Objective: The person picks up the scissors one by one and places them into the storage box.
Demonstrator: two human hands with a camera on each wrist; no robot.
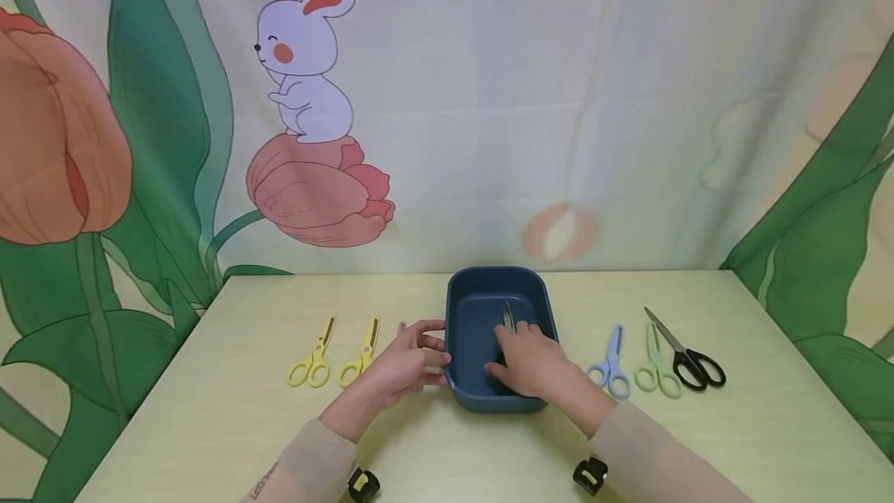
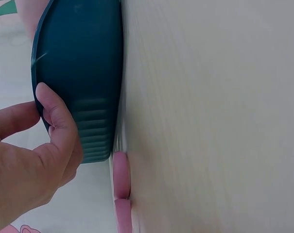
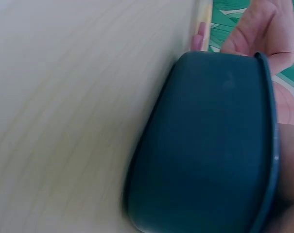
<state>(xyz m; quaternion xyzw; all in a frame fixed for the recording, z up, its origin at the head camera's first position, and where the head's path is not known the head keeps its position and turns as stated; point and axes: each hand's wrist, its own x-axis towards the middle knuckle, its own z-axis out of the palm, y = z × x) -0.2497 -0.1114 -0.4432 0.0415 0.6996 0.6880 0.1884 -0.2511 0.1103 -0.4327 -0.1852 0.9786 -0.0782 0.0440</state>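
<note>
Pale table [image 1: 209, 410]: left hand [image 1: 405, 363] grips bin [image 1: 461, 286] wall; right hand [image 1: 534, 363] grasps scissors [image 1: 508, 317] inside. Advise lowering flat, steadying bin.

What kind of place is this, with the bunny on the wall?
Probably a children's craft corner or a staged tabletop: a cartoon rabbit-and-tulip backdrop hangs behind a pale table, with small coloured scissors lying either side of a blue bin.
</note>
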